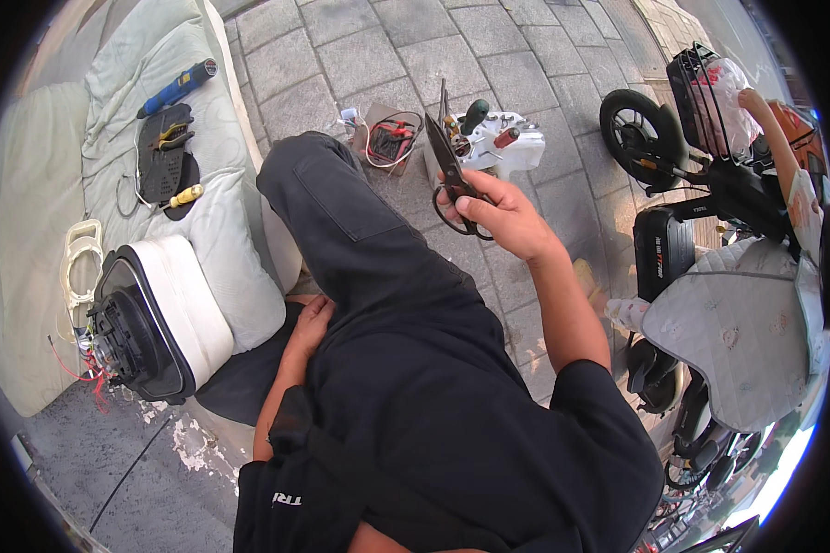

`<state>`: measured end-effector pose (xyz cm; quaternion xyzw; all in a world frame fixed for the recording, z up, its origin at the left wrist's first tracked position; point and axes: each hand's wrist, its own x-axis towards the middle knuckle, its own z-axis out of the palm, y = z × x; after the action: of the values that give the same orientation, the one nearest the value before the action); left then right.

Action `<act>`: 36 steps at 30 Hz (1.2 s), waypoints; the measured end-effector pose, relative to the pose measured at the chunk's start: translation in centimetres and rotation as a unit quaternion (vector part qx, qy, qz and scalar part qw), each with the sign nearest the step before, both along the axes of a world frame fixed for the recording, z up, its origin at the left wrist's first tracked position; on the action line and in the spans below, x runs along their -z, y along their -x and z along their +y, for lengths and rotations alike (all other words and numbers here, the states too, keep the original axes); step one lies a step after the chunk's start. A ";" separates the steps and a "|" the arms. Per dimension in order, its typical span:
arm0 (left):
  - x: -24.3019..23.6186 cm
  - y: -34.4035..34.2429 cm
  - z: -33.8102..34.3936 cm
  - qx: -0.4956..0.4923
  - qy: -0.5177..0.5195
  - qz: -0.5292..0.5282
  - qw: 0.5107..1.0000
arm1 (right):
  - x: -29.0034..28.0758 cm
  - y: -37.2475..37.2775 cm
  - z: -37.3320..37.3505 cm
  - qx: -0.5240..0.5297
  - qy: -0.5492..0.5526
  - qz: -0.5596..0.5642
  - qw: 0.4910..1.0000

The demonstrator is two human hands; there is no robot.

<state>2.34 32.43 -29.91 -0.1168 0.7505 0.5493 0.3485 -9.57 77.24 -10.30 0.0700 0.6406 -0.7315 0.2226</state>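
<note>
My right hand (493, 210) is closed around a pair of black scissors (452, 170). Its thumb and fingers wrap the handle loops, and the blades point up and away over the paving. Low beside my thigh, my left hand (310, 324) lies against my dark trousers, holding nothing that I can see. Just beyond the scissors stands a white plastic container (526, 147) with tools in it, among them a screwdriver with a dark green handle (475, 117) and a red-handled tool (506, 137).
Left, a cushioned seat bears a blue cordless tool (177, 88), pliers (171, 138), a yellow-handled screwdriver (184, 196) and a white-and-black appliance (171, 313) with exposed wires. Red-black test leads (394, 138) lie ahead. Right, another person's arm (773, 129) reaches over an electric bike (710, 175).
</note>
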 end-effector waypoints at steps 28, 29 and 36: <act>-2.7 0.8 1.1 -0.009 -0.001 0.013 1.000 | -3.9 10.3 0.1 -0.336 -0.715 0.139 0.597; -2.6 0.7 1.2 -0.012 -0.001 0.018 1.000 | -4.1 10.9 -0.4 -0.349 -0.720 0.132 0.585; -3.7 1.0 1.5 0.008 0.025 0.035 0.999 | 1.3 14.5 -0.8 -0.378 -0.702 0.168 0.580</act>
<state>1.33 33.96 -26.23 -0.1003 0.7763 0.5318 0.3232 -24.10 76.46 -11.57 -0.1682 0.9488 0.0981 0.2487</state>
